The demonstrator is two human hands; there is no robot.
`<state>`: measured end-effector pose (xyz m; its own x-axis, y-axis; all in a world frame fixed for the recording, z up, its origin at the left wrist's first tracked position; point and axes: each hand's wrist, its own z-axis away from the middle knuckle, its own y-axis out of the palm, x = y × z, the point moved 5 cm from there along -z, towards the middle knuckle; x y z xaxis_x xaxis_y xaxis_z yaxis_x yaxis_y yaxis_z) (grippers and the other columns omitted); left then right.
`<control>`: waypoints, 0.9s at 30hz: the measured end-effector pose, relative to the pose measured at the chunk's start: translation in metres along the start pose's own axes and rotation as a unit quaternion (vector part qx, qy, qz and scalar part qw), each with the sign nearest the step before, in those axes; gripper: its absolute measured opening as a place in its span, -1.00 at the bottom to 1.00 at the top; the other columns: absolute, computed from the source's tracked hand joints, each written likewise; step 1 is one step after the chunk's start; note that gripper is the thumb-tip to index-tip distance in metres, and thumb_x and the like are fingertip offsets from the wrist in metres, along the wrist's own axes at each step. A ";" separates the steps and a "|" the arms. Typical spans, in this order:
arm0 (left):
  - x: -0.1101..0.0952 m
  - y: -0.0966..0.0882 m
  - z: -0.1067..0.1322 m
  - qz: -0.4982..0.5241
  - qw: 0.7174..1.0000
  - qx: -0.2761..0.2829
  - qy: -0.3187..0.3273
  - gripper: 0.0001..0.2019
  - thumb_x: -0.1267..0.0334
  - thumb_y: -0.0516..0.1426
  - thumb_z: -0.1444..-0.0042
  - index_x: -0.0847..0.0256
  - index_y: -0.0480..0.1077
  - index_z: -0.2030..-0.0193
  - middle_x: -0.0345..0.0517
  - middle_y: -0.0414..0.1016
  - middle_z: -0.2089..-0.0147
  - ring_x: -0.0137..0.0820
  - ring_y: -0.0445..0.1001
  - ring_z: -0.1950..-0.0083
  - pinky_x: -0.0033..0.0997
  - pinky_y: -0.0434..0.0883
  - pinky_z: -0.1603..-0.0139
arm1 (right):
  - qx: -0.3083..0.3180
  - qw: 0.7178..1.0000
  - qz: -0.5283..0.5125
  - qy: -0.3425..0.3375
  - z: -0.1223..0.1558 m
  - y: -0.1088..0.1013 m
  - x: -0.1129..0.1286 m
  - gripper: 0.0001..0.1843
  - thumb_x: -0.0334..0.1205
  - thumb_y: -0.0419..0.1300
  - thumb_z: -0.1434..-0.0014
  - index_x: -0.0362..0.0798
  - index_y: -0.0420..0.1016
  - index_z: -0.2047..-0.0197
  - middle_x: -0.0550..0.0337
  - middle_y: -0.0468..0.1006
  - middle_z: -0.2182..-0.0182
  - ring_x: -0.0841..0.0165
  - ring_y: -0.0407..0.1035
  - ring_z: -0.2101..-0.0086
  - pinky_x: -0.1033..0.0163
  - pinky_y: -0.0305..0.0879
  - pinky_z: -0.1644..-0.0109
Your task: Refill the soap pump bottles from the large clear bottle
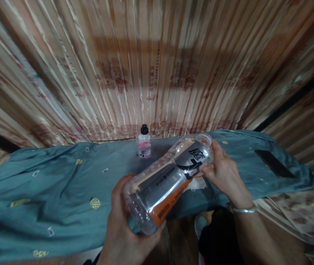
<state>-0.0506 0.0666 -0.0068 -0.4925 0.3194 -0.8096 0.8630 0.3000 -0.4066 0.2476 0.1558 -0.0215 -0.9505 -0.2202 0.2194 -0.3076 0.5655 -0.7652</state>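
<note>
A large clear plastic container [168, 180] with a silver, black and orange label is held tilted above the cloth, its waist narrowed in the middle. My left hand [131, 224] wraps round its lower left end, thumb and fingers on opposite sides. At the upper right end, my right hand [226, 173] grips the container near its rim; a bangle circles that wrist. Behind the container, a small clear bottle [145, 145] with a black cap and a pink label stands upright on the cloth. Whether anything is inside the container is unclear.
A teal patterned cloth [63, 184] covers the narrow surface. To the right lies a flat dark phone-like object [274, 163]. Striped, pleated curtains [151, 66] hang behind and at both sides. Below the front edge, a shoe [200, 225] shows on the floor.
</note>
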 end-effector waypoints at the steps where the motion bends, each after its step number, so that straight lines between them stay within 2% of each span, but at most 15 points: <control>1: -0.001 0.001 0.001 0.011 1.000 -0.006 -0.026 -0.22 0.15 0.41 0.00 0.06 0.24 -0.36 -0.03 0.50 -0.20 -0.17 0.65 -0.11 -0.22 0.66 -0.06 | -0.001 1.000 0.000 0.000 0.000 0.000 0.000 -0.21 -0.12 0.16 -0.22 -0.17 0.17 -0.47 -0.22 0.62 -0.12 -0.05 0.62 -0.05 -0.07 0.60 -0.08; 4: -0.007 0.004 0.004 0.038 0.997 -0.007 -0.072 -0.23 0.17 0.40 0.01 0.11 0.26 -0.34 0.01 0.50 -0.17 -0.15 0.64 -0.09 -0.17 0.66 -0.08 | 0.004 1.000 0.000 0.009 -0.001 -0.002 0.001 -0.21 -0.12 0.17 -0.20 -0.17 0.19 -0.45 -0.29 0.54 -0.23 -0.09 0.58 -0.11 -0.13 0.58 -0.12; 9: -0.005 0.005 0.003 0.044 0.997 -0.016 -0.066 -0.24 0.19 0.39 0.02 0.10 0.27 -0.33 0.04 0.48 -0.20 -0.14 0.63 -0.10 -0.15 0.66 -0.08 | 0.008 1.000 -0.004 0.007 -0.002 -0.005 0.003 -0.23 -0.14 0.16 -0.20 -0.12 0.17 -0.45 -0.26 0.53 -0.24 -0.08 0.57 -0.12 -0.16 0.57 -0.15; 14: 0.003 0.004 0.003 0.035 0.999 -0.023 -0.022 -0.20 0.07 0.42 0.05 0.10 0.28 -0.33 0.05 0.48 -0.19 -0.14 0.64 -0.06 -0.17 0.67 -0.01 | 0.008 1.000 0.006 0.014 -0.001 -0.003 0.000 -0.20 -0.16 0.18 -0.15 -0.14 0.18 -0.44 -0.26 0.56 -0.22 -0.09 0.59 -0.09 -0.14 0.59 -0.10; 18: 0.005 0.005 0.003 0.022 0.999 -0.018 -0.030 -0.22 0.11 0.41 0.03 0.08 0.28 -0.34 0.05 0.45 -0.24 -0.14 0.62 -0.10 -0.19 0.66 -0.03 | 0.007 1.000 0.004 0.020 -0.002 -0.004 0.001 -0.21 -0.17 0.18 -0.13 -0.14 0.21 -0.42 -0.22 0.60 -0.16 -0.08 0.60 -0.06 -0.11 0.59 -0.08; 23: 0.005 0.002 0.001 0.014 0.999 -0.022 0.023 -0.21 0.08 0.41 0.01 0.04 0.27 -0.36 0.00 0.46 -0.20 -0.19 0.64 -0.04 -0.26 0.66 0.06 | 0.001 1.000 -0.004 0.016 -0.002 -0.004 0.003 -0.24 -0.16 0.17 -0.15 -0.11 0.21 -0.41 -0.17 0.62 -0.11 -0.03 0.61 -0.04 -0.07 0.60 -0.07; 26: 0.006 0.004 0.000 -0.010 0.999 0.010 0.039 -0.20 0.08 0.43 0.02 0.05 0.26 -0.36 0.02 0.47 -0.20 -0.17 0.64 -0.04 -0.24 0.67 0.05 | -0.005 1.000 -0.004 0.011 -0.001 -0.003 0.002 -0.21 -0.15 0.17 -0.17 -0.12 0.17 -0.44 -0.20 0.60 -0.15 -0.06 0.60 -0.08 -0.12 0.59 -0.09; 27: 0.007 0.003 -0.001 -0.005 0.999 -0.004 0.033 -0.20 0.08 0.42 0.02 0.05 0.27 -0.36 0.02 0.47 -0.20 -0.17 0.64 -0.05 -0.23 0.67 0.05 | -0.006 1.000 -0.003 0.012 -0.001 -0.002 0.001 -0.18 -0.14 0.17 -0.17 -0.13 0.15 -0.46 -0.22 0.59 -0.17 -0.08 0.59 -0.10 -0.14 0.59 -0.10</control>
<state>-0.0512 0.0701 -0.0132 -0.5070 0.3749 -0.7761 0.8575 0.3108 -0.4100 0.2470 0.1548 -0.0190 -0.9494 -0.2046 0.2381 -0.3134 0.5740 -0.7565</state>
